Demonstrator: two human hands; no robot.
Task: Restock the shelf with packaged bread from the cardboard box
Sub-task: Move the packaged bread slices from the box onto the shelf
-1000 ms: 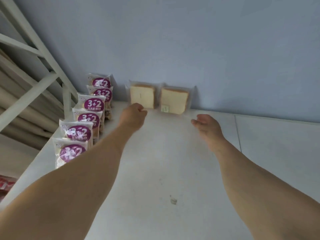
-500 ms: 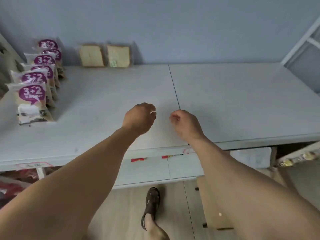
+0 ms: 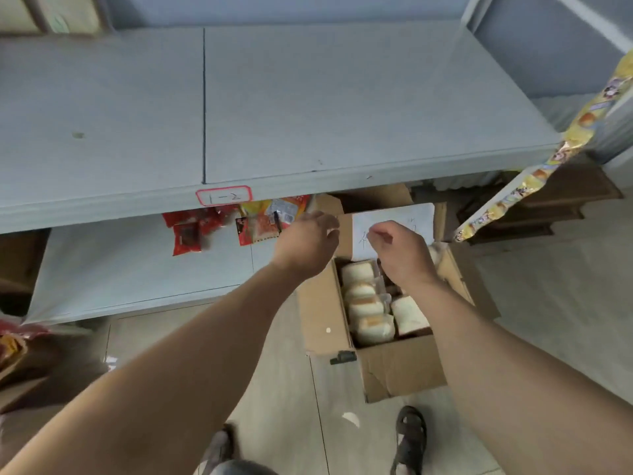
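Head view looks down past both forearms to an open cardboard box [image 3: 402,368] on the floor, tucked partly under the shelf [image 3: 342,97]. Left hand [image 3: 308,245] hangs just over the box's left flap and right hand [image 3: 402,252] over its far end; both have loosely curled fingers and neither has hold of anything. Packaged bread [image 3: 368,306] still fills much of the box, pale loaves in clear wrap packed side by side. Judging by this, restocking is barely begun: nearly all the upper board in view carries no bread, and only a blurred pair of what may be bread packs [image 3: 51,15] shows at its back left corner. A red-bordered label [image 3: 223,195] sits on the front edge. Red snack packets [image 3: 205,228] lie on the lower shelf. Most of the box remains to be moved up.
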